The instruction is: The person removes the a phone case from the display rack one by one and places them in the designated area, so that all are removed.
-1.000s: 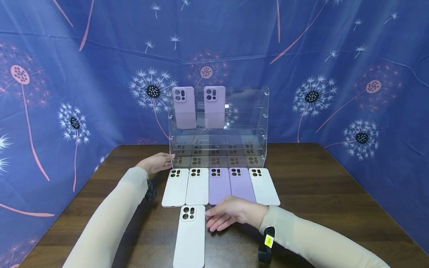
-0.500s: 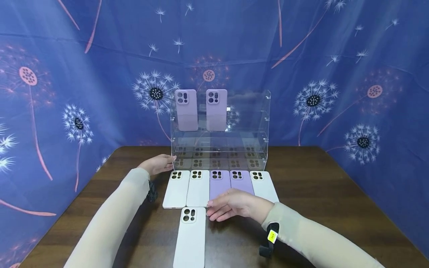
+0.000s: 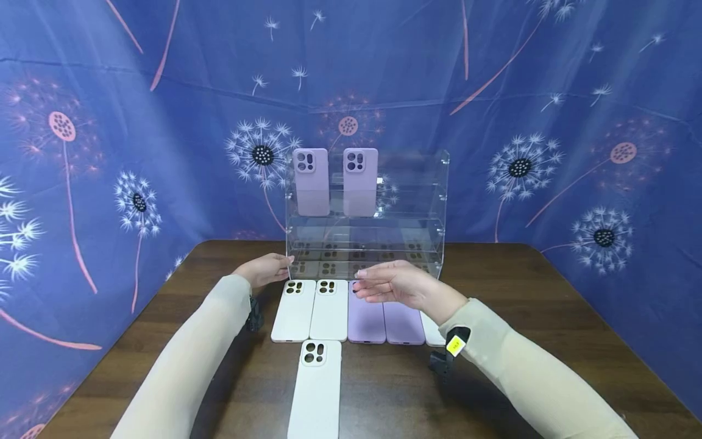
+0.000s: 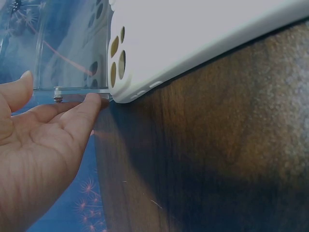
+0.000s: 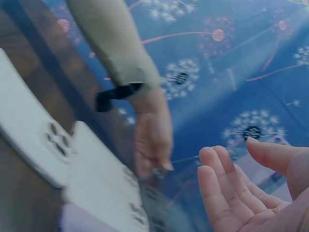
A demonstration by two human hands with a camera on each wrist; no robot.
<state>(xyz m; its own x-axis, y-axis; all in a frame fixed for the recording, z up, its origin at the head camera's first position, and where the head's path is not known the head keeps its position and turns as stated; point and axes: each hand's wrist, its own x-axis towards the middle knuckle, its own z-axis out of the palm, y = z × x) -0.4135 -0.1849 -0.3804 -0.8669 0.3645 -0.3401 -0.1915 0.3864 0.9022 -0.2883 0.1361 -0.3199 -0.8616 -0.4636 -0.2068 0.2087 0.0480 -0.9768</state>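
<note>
In the head view my left hand rests its fingertips on the left side panel of a clear acrylic tiered stand; the left wrist view shows straight fingers against that panel. My right hand hovers, holding nothing, over purple phone cases at the stand's foot; its fingers are loosely extended. Two light purple phone cases stand on the upper tier, toward the left. Along the front lie two white phone cases, the purple ones, and another white one partly behind my right wrist.
A single white phone case lies nearer to me, below the row. Everything sits on a dark wooden table. Behind and at the sides hangs a blue cloth with dandelion prints.
My right hand has risen forward from beside the nearest white case to over the purple cases near the stand. The left hand stays at the stand's side. The head view has shifted slightly.
</note>
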